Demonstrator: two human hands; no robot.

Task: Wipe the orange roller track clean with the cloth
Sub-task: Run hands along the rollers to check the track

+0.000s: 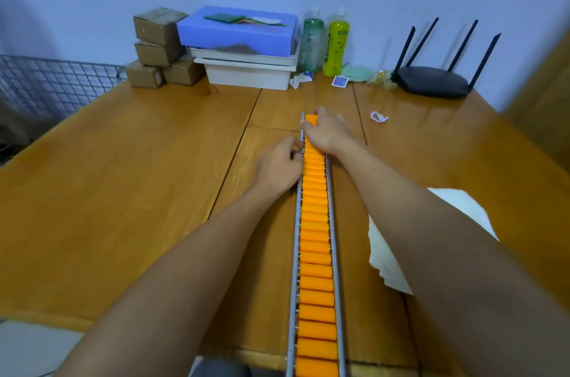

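The orange roller track (315,247), a long strip of orange rollers in a grey metal frame, runs down the middle of the wooden table (123,191) from the near edge to mid-table. My right hand (327,130) lies over its far end, fingers curled around the rail. My left hand (279,165) presses against the track's left rail just behind, fingers bent onto it. A white cloth (391,259) lies flat on the table to the right of the track, partly hidden under my right forearm. Neither hand touches the cloth.
At the back stand cardboard boxes (159,47), a blue box on white trays (243,47), two bottles (325,40) and a black router (433,80). A small white loop (378,117) lies right of the track's end. A wire basket (55,83) sits at the left.
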